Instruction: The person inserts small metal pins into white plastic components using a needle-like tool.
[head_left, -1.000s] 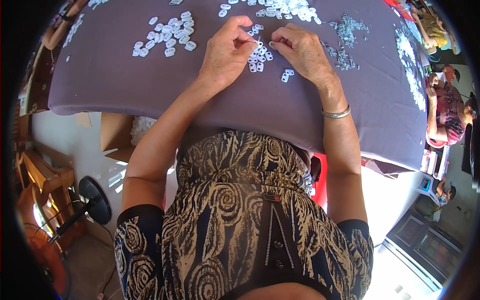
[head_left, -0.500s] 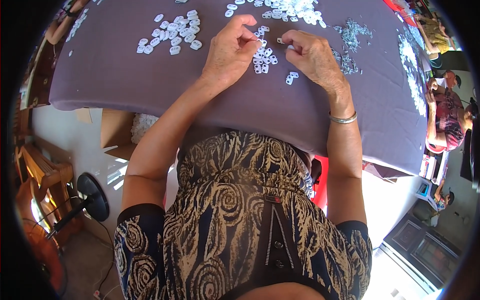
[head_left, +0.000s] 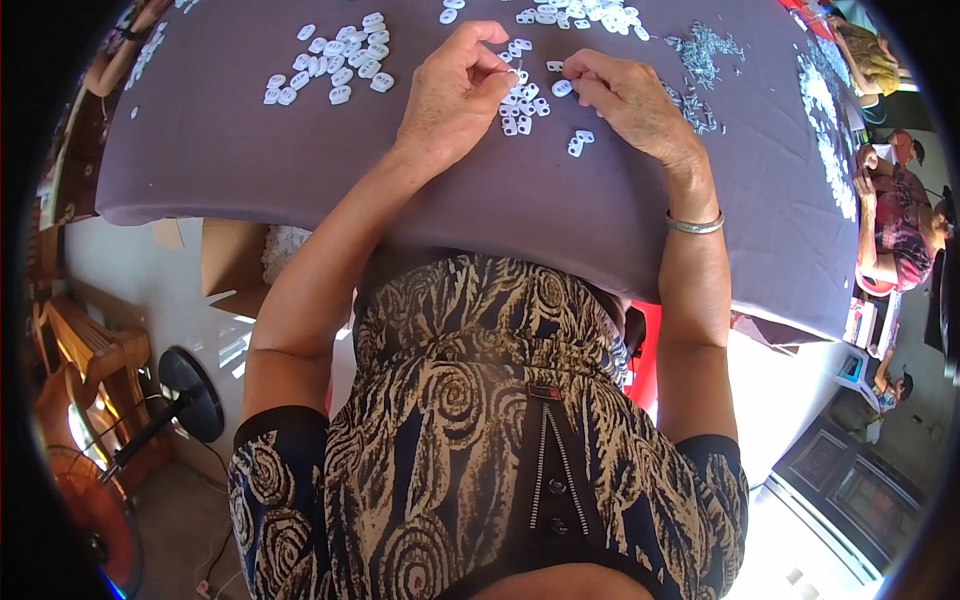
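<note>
My left hand (head_left: 450, 95) is closed in a pinch above a loose cluster of small white plastic pieces with holes (head_left: 518, 108). Something tiny is at its fingertips, too small to name. To the right, my right hand (head_left: 635, 105) has its thumb and fingers drawn together at the edge of a white oval plastic piece with small holes (head_left: 562, 88). A squarish white piece (head_left: 555, 66) lies by its index fingertip. Below the right hand, a few more white pieces (head_left: 579, 143) lie on the cloth.
A dark cloth covers the table (head_left: 300, 160). White oval pieces (head_left: 345, 58) lie in a group at left, with a larger white pile (head_left: 590, 14) at the far side. Small metal screws or pins (head_left: 705, 55) are heaped at right. Another person (head_left: 895, 215) sits at the right edge.
My right hand has moved slightly up, and the white oval piece shows more fully at its fingertips. My left hand stays pinched. The whole tabletop has shifted slightly in view.
</note>
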